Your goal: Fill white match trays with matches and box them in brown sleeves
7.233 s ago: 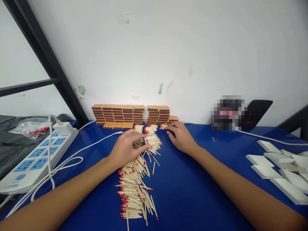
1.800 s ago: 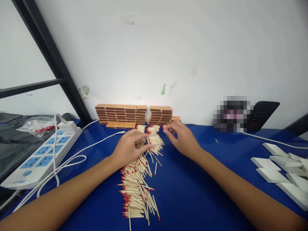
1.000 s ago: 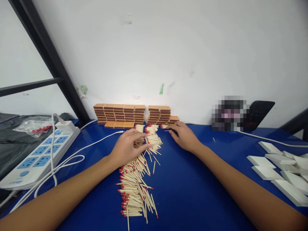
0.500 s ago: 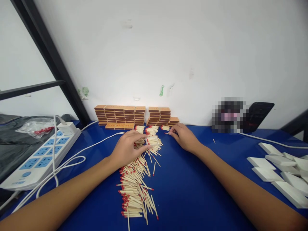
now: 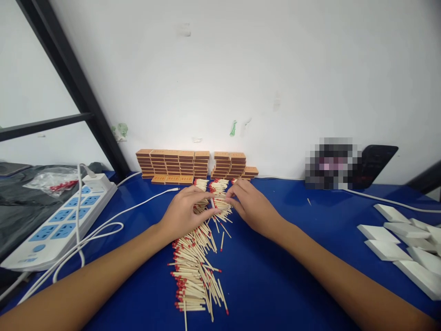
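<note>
A long heap of red-tipped matches point(image 5: 196, 266) lies on the blue table point(image 5: 275, 266). My left hand point(image 5: 184, 214) rests on the far end of the heap, with thumb and fingers pinched round a small white match tray point(image 5: 217, 204) filled with matches. My right hand point(image 5: 251, 207) is right beside it, fingers curled, fingertips pinching matches at the tray. Orange matchboxes point(image 5: 193, 164) are stacked in rows against the wall behind both hands.
A white and blue power strip point(image 5: 58, 220) with white cables point(image 5: 103, 227) lies at the left. White empty trays point(image 5: 403, 243) are scattered at the right edge. A black phone point(image 5: 375, 161) leans on the wall. A plastic bag point(image 5: 51, 181) sits far left.
My right hand has come back from the small match pile near the orange boxes to the tray in my left hand. The left hand has stayed in place.
</note>
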